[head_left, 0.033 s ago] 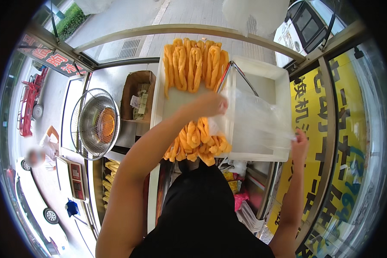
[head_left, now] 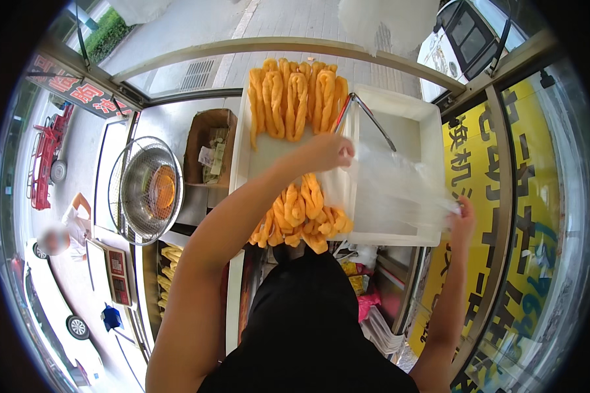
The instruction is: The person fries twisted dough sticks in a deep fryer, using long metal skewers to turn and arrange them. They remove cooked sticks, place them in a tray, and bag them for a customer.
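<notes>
Off to the left sits a wire strainer (head_left: 144, 160), then a cardboard box (head_left: 193, 144) of paper notes, then golden dough sticks (head_left: 297, 98) in a white tray (head_left: 263, 152). Above it, the person's left hand (head_left: 328, 152) pinches one end of a clear plastic bag (head_left: 400, 182), stretched over the neighbouring tray (head_left: 413, 128) near tongs (head_left: 373, 121); the right hand's (head_left: 463, 221) fingers pinch its other end.

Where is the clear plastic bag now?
Right of centre in the head view, the bag is stretched between the left hand and right hand, over the right-hand white plastic tray.
</notes>
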Action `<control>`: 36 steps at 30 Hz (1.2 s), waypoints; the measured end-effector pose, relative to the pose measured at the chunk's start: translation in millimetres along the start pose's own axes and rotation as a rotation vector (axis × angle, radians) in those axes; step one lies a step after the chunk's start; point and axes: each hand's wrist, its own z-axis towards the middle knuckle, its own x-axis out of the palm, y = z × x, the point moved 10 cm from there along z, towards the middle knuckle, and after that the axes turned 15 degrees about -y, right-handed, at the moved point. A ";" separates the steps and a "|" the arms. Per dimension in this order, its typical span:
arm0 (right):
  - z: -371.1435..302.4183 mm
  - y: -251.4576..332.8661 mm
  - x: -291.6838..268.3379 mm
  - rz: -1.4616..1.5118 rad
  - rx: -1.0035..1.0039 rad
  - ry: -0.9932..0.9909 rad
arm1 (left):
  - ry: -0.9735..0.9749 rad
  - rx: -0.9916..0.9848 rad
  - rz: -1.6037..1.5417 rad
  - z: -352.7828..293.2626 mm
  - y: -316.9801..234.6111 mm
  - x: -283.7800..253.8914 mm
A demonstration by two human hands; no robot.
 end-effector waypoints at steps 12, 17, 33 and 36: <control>-26.3 96.5 -35.9 0.187 0.128 -0.041 | -0.360 0.182 0.533 196.2 -0.5 19.1; -33.9 99.4 -4.7 0.364 0.402 0.264 | -0.167 0.310 1.053 227.5 34.0 70.0; -33.5 143.2 64.3 0.288 0.304 0.776 | -0.702 -0.574 -0.153 -59.7 15.7 -154.9; -70.2 180.4 113.2 0.231 0.160 0.854 | -0.724 -0.639 -0.872 -79.4 26.2 -52.2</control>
